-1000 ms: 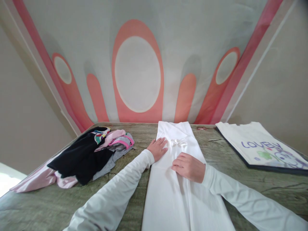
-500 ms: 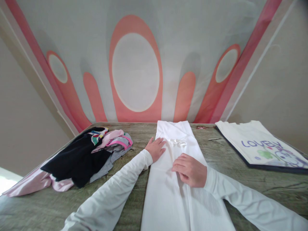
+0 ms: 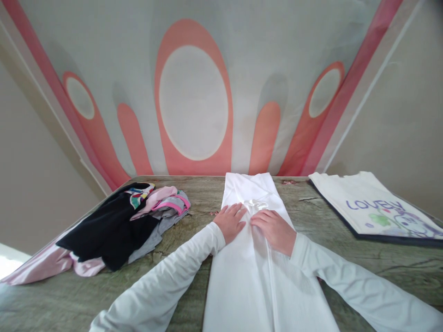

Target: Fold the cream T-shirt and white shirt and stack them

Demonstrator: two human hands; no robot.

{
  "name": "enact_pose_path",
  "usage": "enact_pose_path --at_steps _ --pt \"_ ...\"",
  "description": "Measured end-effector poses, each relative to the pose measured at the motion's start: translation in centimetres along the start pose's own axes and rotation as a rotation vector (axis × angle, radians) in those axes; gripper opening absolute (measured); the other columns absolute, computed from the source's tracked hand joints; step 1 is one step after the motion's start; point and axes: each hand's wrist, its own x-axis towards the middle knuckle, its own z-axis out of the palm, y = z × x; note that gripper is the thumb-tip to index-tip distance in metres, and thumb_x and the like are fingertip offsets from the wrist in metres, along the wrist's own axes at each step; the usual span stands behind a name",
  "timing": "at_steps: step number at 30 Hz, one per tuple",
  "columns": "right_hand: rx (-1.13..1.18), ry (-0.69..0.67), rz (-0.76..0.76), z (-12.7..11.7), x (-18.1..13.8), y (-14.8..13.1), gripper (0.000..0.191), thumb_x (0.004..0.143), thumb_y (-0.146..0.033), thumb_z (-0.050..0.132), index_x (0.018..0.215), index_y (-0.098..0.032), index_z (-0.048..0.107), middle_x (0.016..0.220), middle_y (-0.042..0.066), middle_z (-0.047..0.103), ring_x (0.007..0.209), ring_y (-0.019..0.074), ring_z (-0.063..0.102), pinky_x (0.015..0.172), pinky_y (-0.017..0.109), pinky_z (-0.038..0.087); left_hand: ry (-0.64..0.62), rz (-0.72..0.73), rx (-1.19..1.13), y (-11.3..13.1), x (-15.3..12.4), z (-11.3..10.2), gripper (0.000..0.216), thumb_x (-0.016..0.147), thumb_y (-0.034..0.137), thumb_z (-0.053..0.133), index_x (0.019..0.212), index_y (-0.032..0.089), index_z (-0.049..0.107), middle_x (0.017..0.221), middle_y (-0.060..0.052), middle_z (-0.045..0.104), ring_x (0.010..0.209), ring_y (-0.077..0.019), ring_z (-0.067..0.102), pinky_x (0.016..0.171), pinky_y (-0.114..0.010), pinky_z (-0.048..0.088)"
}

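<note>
A long white garment [image 3: 238,290], folded into a narrow strip, runs from the table's far edge down to the bottom of the view. Near its upper part is a shiny white bow [image 3: 256,204]. My left hand [image 3: 231,222] rests on the garment's left side just below the bow, its fingers spread. My right hand [image 3: 274,230] lies on the cloth opposite, fingers stretched out and close together, their tips just under the bow. The undersides of both hands are hidden. A lengthwise crease shows in the cloth below them.
On the wooden table's [image 3: 187,286] left lies a loose heap of clothes: a black garment [image 3: 110,230] with pink and grey pieces. At the right, a flat white garment lettered LOVELY [image 3: 367,193] lies over something dark. A patterned grey wall [image 3: 249,46] rises behind.
My right hand has moved up toward the bow and its curled fingers have straightened. My left hand has shifted slightly right and down, further onto the garment.
</note>
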Motion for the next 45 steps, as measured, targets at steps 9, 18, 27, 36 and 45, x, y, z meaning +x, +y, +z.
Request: enact_pose_path --at_steps 9,18,27,36,45 --pt "0.001 0.021 0.034 0.3 0.3 2.1 0.048 0.071 -0.001 0.037 0.114 -0.017 0.053 0.116 0.008 0.054 0.108 0.0212 0.041 0.087 0.039 0.035 -0.034 0.009 -0.046 -0.1 0.0 -0.4 0.038 0.089 0.035 0.032 0.126 0.028 0.037 0.137 -0.007 0.031 0.125 -0.0236 0.027 0.1 -0.046 0.023" --pt "0.005 0.099 0.193 -0.4 -0.1 4.0 0.031 0.07 -0.001 0.039 0.081 -0.018 0.063 0.086 0.004 0.063 0.09 0.0186 0.05 0.083 0.034 0.036 -0.025 0.084 -0.116 -0.7 0.2 -1.3 0.034 0.088 0.032 0.034 0.119 0.024 0.046 0.133 -0.006 0.037 0.123 -0.0217 0.032 0.1 -0.04 0.028" --pt "0.059 -0.077 0.279 -0.6 -0.6 5.6 0.036 0.073 -0.005 0.039 0.084 -0.022 0.069 0.082 0.003 0.059 0.077 0.0148 0.055 0.074 0.027 0.042 -0.081 0.127 -0.099 0.7 -0.2 -0.4 0.054 0.088 0.045 0.031 0.134 0.019 0.025 0.141 -0.007 0.024 0.129 -0.0222 0.02 0.103 -0.044 0.018" --pt "0.123 -0.055 0.256 -0.5 -0.6 5.6 0.036 0.071 -0.005 0.041 0.087 -0.021 0.069 0.086 0.004 0.057 0.078 0.0151 0.055 0.075 0.027 0.043 -0.115 0.125 -0.07 0.6 -0.3 -0.4 0.056 0.089 0.05 0.022 0.136 0.02 0.02 0.143 -0.006 0.019 0.13 -0.0222 0.017 0.103 -0.044 0.015" --pt "0.174 -0.09 0.106 -1.2 -0.4 2.8 0.021 0.076 -0.014 0.048 0.09 -0.019 0.062 0.087 0.003 0.054 0.064 0.0106 0.051 0.064 0.025 0.042 -0.121 0.132 -0.103 0.3 0.2 -0.7 0.051 0.09 0.045 0.022 0.135 0.02 0.023 0.142 -0.005 0.022 0.129 -0.0204 0.019 0.102 -0.042 0.019"
